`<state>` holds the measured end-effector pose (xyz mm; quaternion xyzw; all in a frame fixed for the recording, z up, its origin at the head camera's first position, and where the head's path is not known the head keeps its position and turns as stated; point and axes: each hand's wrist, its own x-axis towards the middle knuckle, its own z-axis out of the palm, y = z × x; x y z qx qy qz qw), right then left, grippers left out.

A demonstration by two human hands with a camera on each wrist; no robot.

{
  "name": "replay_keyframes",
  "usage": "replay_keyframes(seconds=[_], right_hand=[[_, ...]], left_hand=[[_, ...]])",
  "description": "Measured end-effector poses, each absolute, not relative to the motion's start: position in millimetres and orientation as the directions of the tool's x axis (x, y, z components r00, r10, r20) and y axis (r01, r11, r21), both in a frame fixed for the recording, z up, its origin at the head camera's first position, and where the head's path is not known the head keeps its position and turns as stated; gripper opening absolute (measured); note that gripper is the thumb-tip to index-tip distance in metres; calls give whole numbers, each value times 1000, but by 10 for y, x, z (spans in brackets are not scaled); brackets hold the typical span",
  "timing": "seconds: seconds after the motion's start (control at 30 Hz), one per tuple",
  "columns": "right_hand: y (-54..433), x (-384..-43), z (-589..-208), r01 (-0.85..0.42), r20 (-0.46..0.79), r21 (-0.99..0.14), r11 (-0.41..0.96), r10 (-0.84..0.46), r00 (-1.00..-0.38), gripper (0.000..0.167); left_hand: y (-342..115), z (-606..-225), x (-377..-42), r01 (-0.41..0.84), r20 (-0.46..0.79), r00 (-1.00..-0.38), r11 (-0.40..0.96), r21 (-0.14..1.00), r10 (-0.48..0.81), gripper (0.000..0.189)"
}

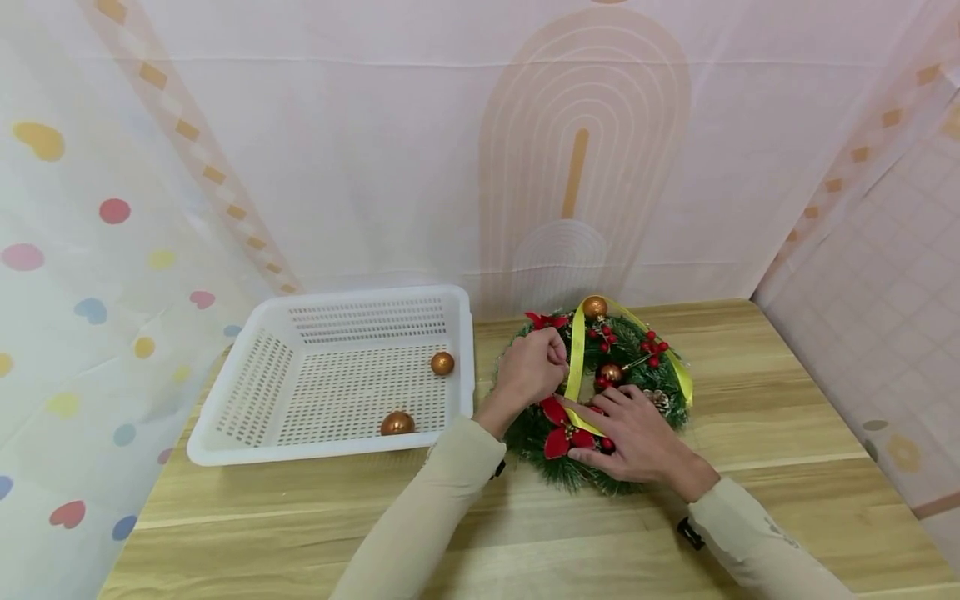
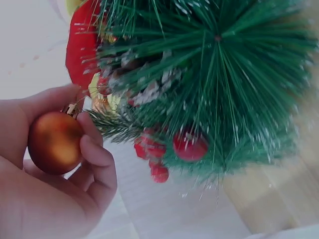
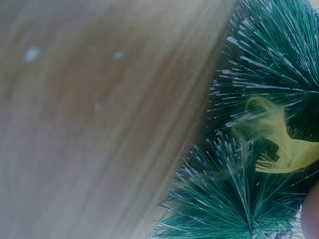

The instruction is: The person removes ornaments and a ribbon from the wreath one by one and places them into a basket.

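A green Christmas wreath [image 1: 551, 468] lies on the table, trimmed with red berries [image 1: 654, 348], a pinecone [image 1: 660, 401], a red poinsettia [image 1: 558, 442] and a yellow ribbon [image 1: 576, 354]. Over its left side, my left hand [image 1: 531, 367] holds a copper-coloured bauble [image 2: 54, 144] in curled fingers, its gold cap near the fingertips in the left wrist view. My right hand [image 1: 636, 437] rests on the wreath's front right, fingers spread and reaching to the ribbon and poinsettia. Two more copper baubles, one at the back [image 1: 595, 307] and one near the centre [image 1: 611, 372], sit on the wreath.
A white plastic basket [image 1: 300, 454] stands left of the wreath. Inside it lie two copper baubles, a smaller one [image 1: 442, 363] at the right and a larger one [image 1: 397, 423] by the front wall. Behind the wooden table [image 1: 750, 375] hangs a patterned cloth [image 1: 390, 167].
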<state>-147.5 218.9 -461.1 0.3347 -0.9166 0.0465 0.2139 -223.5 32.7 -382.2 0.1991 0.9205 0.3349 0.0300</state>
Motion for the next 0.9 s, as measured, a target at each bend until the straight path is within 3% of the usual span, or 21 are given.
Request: replay_keyframes(seconds=[0.33, 0.9], right_hand=[[2183, -1469, -4606, -631, 413, 62, 773, -595, -689, 71], [2179, -1468, -4597, -630, 421, 42, 775, -586, -693, 71]], left_hand=[[171, -3746, -2200, 326, 21, -922, 747, 579, 386, 11], [21, -3809, -2152, 513, 49, -834, 740, 435, 549, 17]])
